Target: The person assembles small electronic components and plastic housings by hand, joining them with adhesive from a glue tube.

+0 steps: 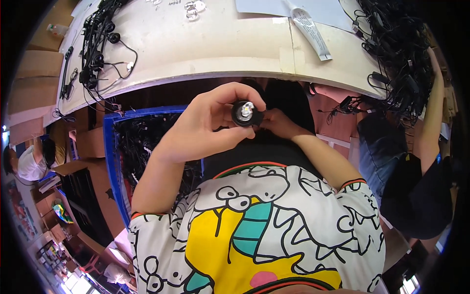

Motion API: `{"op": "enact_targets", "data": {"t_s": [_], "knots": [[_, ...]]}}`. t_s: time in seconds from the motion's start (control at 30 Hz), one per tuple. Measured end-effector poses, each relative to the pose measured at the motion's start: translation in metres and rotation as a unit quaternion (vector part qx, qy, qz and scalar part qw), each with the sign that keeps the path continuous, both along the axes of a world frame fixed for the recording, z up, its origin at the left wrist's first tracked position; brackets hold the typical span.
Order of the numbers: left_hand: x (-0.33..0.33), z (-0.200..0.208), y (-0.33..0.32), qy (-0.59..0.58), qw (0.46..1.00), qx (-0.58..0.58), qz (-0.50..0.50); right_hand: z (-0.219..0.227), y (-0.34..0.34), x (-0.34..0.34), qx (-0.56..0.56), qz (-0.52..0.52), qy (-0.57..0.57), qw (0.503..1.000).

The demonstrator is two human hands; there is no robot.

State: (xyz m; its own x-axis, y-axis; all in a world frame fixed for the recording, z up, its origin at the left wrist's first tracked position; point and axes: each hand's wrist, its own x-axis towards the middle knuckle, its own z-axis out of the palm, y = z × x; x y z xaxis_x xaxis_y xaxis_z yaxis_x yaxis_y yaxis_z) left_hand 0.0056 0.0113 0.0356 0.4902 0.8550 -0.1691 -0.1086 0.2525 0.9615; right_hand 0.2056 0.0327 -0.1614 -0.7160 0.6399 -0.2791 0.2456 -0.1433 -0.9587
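My left hand (220,117) is raised in front of my chest, thumb and fingers closed round a small black cylindrical lamp head (238,115). Its round end faces up at me and shows a clear, shiny lens (247,110) inside a dark rim. Just behind the lamp head, on its right side, is my right hand (279,123). Those fingers are bent together close to the lamp head, partly hidden by it and by my left hand. What they pinch, if anything, cannot be made out.
A white table (205,54) stands ahead, with bundled black lamp cables (93,54), clear lens pieces (193,10), a white tube (311,32) and a tangled heap of black cables (396,54). A blue-rimmed crate (110,152) of black parts is at left. A person in black (416,196) sits at right.
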Motion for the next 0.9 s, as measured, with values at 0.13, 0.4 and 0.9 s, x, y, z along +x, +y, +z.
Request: {"op": "enact_targets", "data": {"t_s": [0.13, 0.4, 0.9], "knots": [[-0.004, -0.004, 0.004, -0.071, 0.995, -0.063, -0.032, -0.004, 0.001, 0.003, -0.031, -0.024, -0.006, 0.999], [-0.004, -0.012, 0.006, -0.04, 0.996, -0.067, -0.036, -0.013, -0.003, 0.002, -0.044, -0.039, -0.032, 0.998], [-0.005, -0.016, 0.002, -0.035, 0.993, -0.109, -0.002, -0.024, -0.006, 0.001, -0.029, -0.011, -0.068, 0.997]]}}
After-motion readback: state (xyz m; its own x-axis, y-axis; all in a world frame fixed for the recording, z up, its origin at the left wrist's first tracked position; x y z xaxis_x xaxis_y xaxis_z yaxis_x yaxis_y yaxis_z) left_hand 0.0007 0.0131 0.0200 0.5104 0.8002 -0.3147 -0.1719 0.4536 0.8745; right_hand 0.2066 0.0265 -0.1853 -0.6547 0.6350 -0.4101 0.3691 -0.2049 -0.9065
